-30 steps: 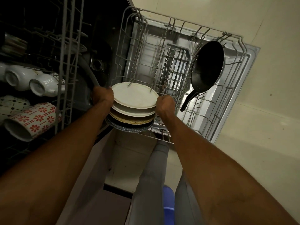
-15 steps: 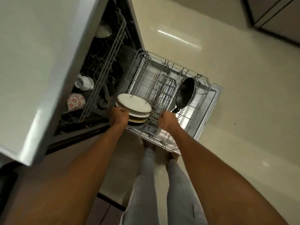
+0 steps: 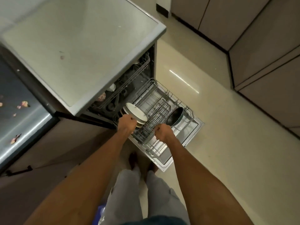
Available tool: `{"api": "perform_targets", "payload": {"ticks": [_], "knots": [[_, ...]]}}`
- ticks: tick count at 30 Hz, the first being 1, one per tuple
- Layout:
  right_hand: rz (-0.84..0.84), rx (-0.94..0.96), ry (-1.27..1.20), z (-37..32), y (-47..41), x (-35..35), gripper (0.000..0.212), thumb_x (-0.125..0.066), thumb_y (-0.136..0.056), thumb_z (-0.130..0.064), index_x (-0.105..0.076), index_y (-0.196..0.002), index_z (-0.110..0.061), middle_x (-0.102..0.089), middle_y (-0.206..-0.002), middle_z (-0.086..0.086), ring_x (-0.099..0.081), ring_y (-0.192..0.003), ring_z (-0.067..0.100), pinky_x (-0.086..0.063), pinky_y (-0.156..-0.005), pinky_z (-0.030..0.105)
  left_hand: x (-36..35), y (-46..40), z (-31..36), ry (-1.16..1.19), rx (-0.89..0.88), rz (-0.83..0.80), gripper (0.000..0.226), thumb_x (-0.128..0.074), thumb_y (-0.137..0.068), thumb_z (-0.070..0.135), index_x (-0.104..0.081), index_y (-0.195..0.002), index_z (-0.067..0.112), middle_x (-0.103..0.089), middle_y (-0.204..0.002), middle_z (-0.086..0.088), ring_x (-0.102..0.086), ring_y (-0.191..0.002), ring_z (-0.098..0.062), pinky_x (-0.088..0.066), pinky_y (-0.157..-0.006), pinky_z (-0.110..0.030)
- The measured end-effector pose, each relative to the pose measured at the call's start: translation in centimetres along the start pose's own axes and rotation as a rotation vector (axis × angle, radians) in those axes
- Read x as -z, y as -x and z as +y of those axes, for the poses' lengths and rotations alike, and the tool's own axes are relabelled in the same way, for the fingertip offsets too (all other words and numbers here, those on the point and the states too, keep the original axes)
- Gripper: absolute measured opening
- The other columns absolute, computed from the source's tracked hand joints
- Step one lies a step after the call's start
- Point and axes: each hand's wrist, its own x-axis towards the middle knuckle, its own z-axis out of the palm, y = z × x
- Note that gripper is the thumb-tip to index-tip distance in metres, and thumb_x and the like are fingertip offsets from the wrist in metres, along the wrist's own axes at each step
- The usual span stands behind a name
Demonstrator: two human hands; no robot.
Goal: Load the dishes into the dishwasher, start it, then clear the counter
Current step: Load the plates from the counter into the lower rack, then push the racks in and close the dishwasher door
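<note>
A stack of plates (image 3: 136,113) stands on edge at the left end of the pulled-out lower rack (image 3: 164,96) of the dishwasher. My left hand (image 3: 127,124) is curled against the near rim of the plates and grips them. My right hand (image 3: 162,132) is curled over the rack's near wire edge, right of the plates. A black frying pan (image 3: 175,117) leans in the rack's right side. The upper rack (image 3: 129,78), holding a patterned cup (image 3: 102,96) and white cups, sits mostly hidden inside the machine.
The open dishwasher door (image 3: 195,127) lies flat over the cream floor (image 3: 219,143). The machine's pale top (image 3: 78,46) fills the upper left, with a dark counter surface (image 3: 17,111) beside it. Brown cabinets (image 3: 267,65) line the right. My legs stand just before the door.
The view has pulled up and back from the rack. My right hand left the plate stack and went to the rack's near edge. The plates now stand in the rack under my left hand.
</note>
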Motion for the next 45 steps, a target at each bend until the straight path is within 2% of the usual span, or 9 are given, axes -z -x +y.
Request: {"api": "perform_targets", "payload": {"ticks": [3, 6, 15, 19, 25, 33, 37, 41, 45], "knots": [[-0.026, 0.035, 0.056, -0.5, 2.3, 0.4, 0.011, -0.059, -0.097, -0.009, -0.068, -0.091, -0.008, -0.071, -0.095, 0.013, -0.067, -0.083, 0.024, -0.06, -0.076, 0.038, 0.2, 2.8, -0.7, 0.047, 0.011, -0.011, 0.023, -0.052, -0.096, 0.013, -0.07, -0.099, -0.001, -0.072, -0.093, -0.019, -0.07, -0.071, -0.028, -0.064, -0.065, -0.043], [-0.04, 0.074, 0.125, -1.0, 4.6, 0.5, 0.014, -0.057, -0.096, -0.003, -0.067, -0.091, -0.009, -0.07, -0.093, 0.012, -0.068, -0.083, 0.024, -0.055, -0.067, 0.032, 0.4, 6.3, -1.3, 0.062, -0.016, -0.029, 0.025, -0.049, -0.095, 0.008, -0.065, -0.078, 0.0, -0.069, -0.079, -0.02, -0.062, -0.063, -0.028, -0.062, -0.064, -0.046], [-0.082, 0.233, 0.353, -0.2, 10.0, -0.2, 0.016, -0.058, -0.099, -0.008, -0.073, -0.099, -0.006, -0.074, -0.099, 0.014, -0.072, -0.094, 0.028, -0.061, -0.09, 0.045, -0.3, 16.3, -6.2, 0.033, -0.012, 0.048, 0.033, -0.048, -0.094, 0.006, -0.057, -0.062, 0.008, -0.059, -0.062, -0.008, -0.055, -0.054, -0.019, -0.055, -0.063, -0.035], [-0.147, 0.301, 0.475, 2.2, 14.2, -0.5, 0.018, -0.056, -0.1, -0.005, -0.073, -0.106, -0.004, -0.074, -0.106, 0.017, -0.071, -0.102, 0.03, -0.06, -0.095, 0.046, -2.4, 21.5, -8.1, 0.082, 0.012, 0.127, 0.028, -0.049, -0.091, 0.003, -0.06, -0.065, 0.007, -0.06, -0.063, -0.009, -0.059, -0.056, -0.021, -0.058, -0.063, -0.041], [-0.203, 0.333, 0.561, 7.4, 19.1, 0.5, 0.015, -0.056, -0.098, -0.007, -0.071, -0.099, -0.007, -0.075, -0.107, 0.02, -0.072, -0.103, 0.034, -0.059, -0.095, 0.048, -6.8, 27.1, -8.3, 0.153, 0.071, 0.082, 0.028, -0.046, -0.092, -0.001, -0.069, -0.077, -0.003, -0.068, -0.069, -0.013, -0.067, -0.057, -0.022, -0.054, -0.051, -0.027], [-0.202, 0.317, 0.715, 13.5, 18.7, 6.6, 0.027, -0.057, -0.099, -0.011, -0.071, -0.12, -0.004, -0.071, -0.122, 0.018, -0.069, -0.111, 0.034, -0.056, -0.101, 0.045, -14.7, 27.0, -4.6, 0.235, 0.059, 0.07, 0.025, -0.048, -0.088, 0.001, -0.073, -0.087, -0.005, -0.073, -0.088, -0.02, -0.073, -0.077, -0.033, -0.062, -0.073, -0.043], [-0.21, 0.309, 0.776, 15.9, 16.0, 11.2, 0.029, -0.056, -0.095, -0.01, -0.071, -0.119, -0.004, -0.072, -0.119, 0.019, -0.071, -0.108, 0.034, -0.057, -0.099, 0.044, -18.9, 25.0, -0.2, 0.224, 0.067, 0.08, 0.021, -0.051, -0.084, 0.002, -0.071, -0.088, -0.003, -0.072, -0.092, -0.02, -0.071, -0.091, -0.035, -0.061, -0.075, -0.04], [-0.271, 0.361, 0.925, 17.2, 12.0, 16.0, 0.029, -0.06, -0.096, -0.011, -0.071, -0.122, -0.004, -0.069, -0.126, 0.017, -0.067, -0.114, 0.032, -0.055, -0.099, 0.038, -21.9, 22.4, 5.7, 0.146, 0.096, 0.126, 0.017, -0.054, -0.091, 0.004, -0.069, -0.096, -0.001, -0.071, -0.102, -0.017, -0.066, -0.095, -0.03, -0.044, -0.071, -0.03], [-0.277, 0.421, 0.996, 17.4, 7.3, 19.9, 0.031, -0.056, -0.1, -0.011, -0.067, -0.128, -0.005, -0.067, -0.13, 0.017, -0.063, -0.12, 0.033, -0.051, -0.097, 0.035, -25.2, 19.9, 9.1, -0.004, 0.183, 0.12, 0.022, -0.054, -0.094, 0.005, -0.069, -0.11, 0.007, -0.069, -0.114, -0.013, -0.067, -0.106, -0.03, -0.054, -0.085, -0.037]]}}
